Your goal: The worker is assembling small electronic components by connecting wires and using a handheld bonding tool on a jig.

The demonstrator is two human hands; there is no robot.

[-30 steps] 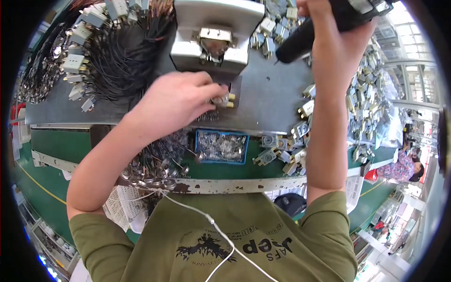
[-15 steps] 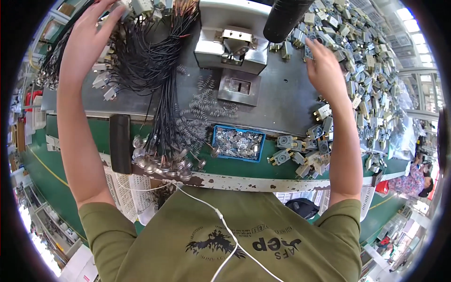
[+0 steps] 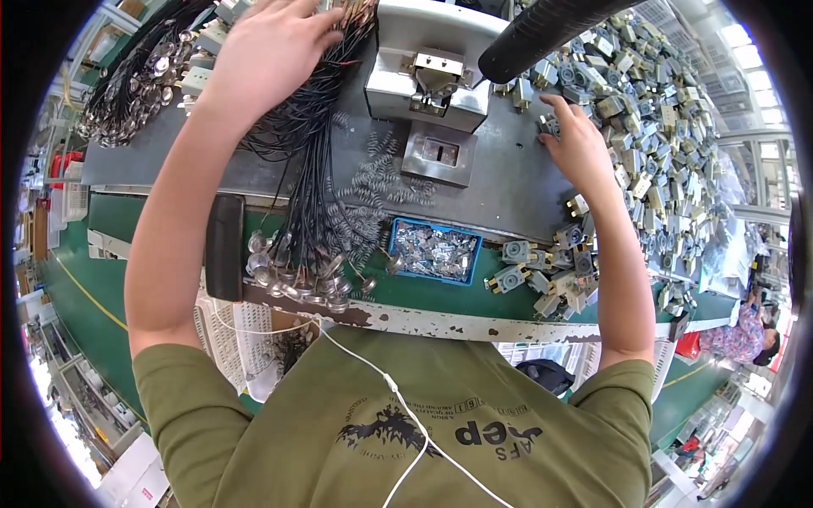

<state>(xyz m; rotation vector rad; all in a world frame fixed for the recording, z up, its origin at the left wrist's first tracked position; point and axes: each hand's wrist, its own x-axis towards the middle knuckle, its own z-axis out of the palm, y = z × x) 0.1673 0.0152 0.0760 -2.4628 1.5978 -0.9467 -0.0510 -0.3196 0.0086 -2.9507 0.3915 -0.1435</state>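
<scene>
My left hand (image 3: pixel 273 52) reaches over the top of the black wire bundle (image 3: pixel 312 140), fingers apart, with its fingertips partly cut off by the upper edge. Nothing shows in it. Beside the pile of grey-and-cream socket pieces (image 3: pixel 639 144), my right hand (image 3: pixel 584 152) curls its thumb and fingers round a small grey piece, mostly hidden, which looks like one of the sockets. Between the hands stands a metal press fixture (image 3: pixel 436 80), with a slotted metal block (image 3: pixel 438 154) in front. Loose springs (image 3: pixel 373 182) lie next to the wires.
A blue tray (image 3: pixel 434 278) of small metal parts sits near the front edge. Round metal ends (image 3: pixel 313 284) of the wires hang there, by a dark phone-like slab (image 3: pixel 225 245). A black tube (image 3: pixel 542 38) slants over the fixture. More wires (image 3: pixel 140 93) lie far left.
My left hand has swung right, from the far-left cream parts to above the wire bundle. My right hand has drawn slightly nearer, off the pile's edge. The view has shifted a little.
</scene>
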